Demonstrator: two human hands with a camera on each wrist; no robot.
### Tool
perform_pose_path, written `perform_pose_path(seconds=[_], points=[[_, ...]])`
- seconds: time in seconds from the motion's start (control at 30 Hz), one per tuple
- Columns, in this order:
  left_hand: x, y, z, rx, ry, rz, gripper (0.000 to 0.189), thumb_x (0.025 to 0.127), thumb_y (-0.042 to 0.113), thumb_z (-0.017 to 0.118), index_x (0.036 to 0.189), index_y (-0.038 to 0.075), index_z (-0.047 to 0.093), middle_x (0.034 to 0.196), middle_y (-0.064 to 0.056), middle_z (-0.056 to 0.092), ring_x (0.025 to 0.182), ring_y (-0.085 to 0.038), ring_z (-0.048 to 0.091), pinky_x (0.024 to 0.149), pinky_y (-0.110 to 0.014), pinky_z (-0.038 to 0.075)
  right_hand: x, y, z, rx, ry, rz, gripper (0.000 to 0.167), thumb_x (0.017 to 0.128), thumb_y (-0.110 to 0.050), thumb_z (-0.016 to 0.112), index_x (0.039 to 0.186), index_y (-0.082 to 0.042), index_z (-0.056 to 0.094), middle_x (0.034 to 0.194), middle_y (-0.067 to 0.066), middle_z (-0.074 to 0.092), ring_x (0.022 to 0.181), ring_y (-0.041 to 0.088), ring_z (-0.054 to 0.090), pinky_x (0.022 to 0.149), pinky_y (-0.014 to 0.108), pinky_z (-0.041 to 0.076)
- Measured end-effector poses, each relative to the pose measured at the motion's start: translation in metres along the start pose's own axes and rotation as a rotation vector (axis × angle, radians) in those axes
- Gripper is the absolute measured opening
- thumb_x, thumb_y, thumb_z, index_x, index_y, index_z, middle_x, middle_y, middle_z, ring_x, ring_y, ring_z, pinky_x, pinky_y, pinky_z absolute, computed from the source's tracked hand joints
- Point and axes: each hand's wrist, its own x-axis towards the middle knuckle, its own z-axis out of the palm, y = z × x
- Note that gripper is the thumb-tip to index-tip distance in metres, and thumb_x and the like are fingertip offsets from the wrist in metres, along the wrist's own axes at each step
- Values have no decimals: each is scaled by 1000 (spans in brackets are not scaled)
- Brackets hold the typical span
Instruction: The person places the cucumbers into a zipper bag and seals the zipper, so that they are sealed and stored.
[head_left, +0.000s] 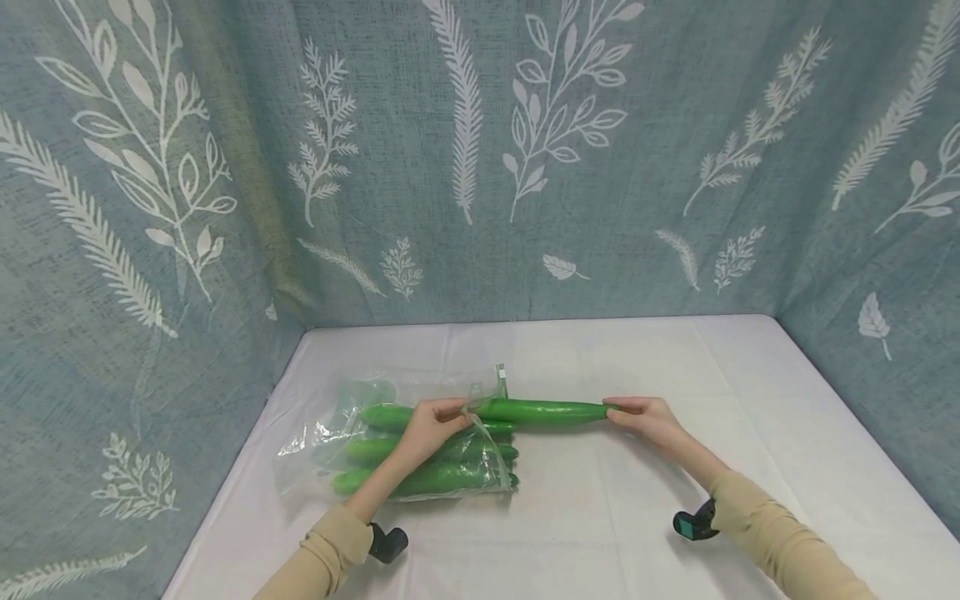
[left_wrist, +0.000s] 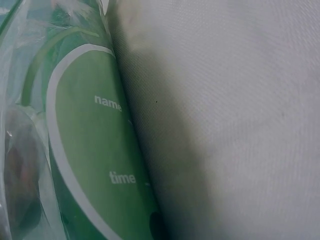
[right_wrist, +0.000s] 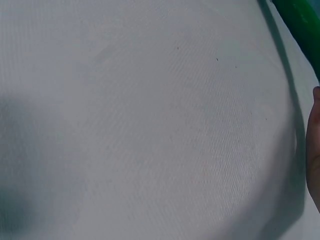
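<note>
A clear plastic zip bag (head_left: 307, 446) lies on the left half of the table with several cucumbers (head_left: 442, 477) inside. Its opening faces right. My left hand (head_left: 429, 433) reaches over the bag and pinches the edge of the opening. Another long cucumber (head_left: 555, 412) lies sideways, its left end at the bag's mouth and most of its length outside. My right hand (head_left: 651, 419) holds that cucumber's right tip between thumb and fingers. In the left wrist view, a green printed label (left_wrist: 95, 135) on the bag reads "name" and "time".
A white cloth (head_left: 570, 533) covers the table. Blue-grey curtains (head_left: 420, 167) with white leaf prints stand behind it and at both sides. A dark wrist camera (head_left: 388, 543) sits under the left sleeve, and another (head_left: 694, 523) by the right sleeve.
</note>
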Motion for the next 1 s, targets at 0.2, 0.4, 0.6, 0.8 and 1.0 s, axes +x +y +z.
perform_pose_path(seconds=[0.2,0.4,0.6,0.8,1.0], points=[[-1,3,0,20,3,-4,31,88,1,61,117,-10,60,120,-29,61,111,-42,60,89,-38,57,1,-3,6,1,-24,-27,48,88,-27,67,127,-1,58,134,20,55,123,31,53,96,32,52],[9,-22,2,4,17,-4,32,88,4,63,119,-6,61,122,-25,62,112,-39,61,90,-37,57,3,-10,13,-15,-46,-75,44,89,-22,66,126,0,58,132,21,56,123,34,53,98,34,51],[13,-32,3,3,23,-1,32,88,5,64,118,-5,62,121,-24,63,111,-37,62,88,-35,57,4,-15,21,-16,-101,-133,42,90,-17,64,127,1,57,132,22,56,123,36,52,101,43,48],[8,-17,3,7,2,13,33,88,0,61,119,-9,60,117,-28,63,108,-40,62,87,-35,58,7,-18,31,-71,-125,-187,41,90,-19,64,127,0,58,132,19,57,125,35,52,101,41,49],[0,5,1,15,-9,6,32,87,-1,60,118,-10,60,117,-29,63,108,-41,62,87,-35,58,12,-24,47,-72,-100,-222,40,89,-17,65,123,3,60,127,22,60,119,36,56,96,38,53]])
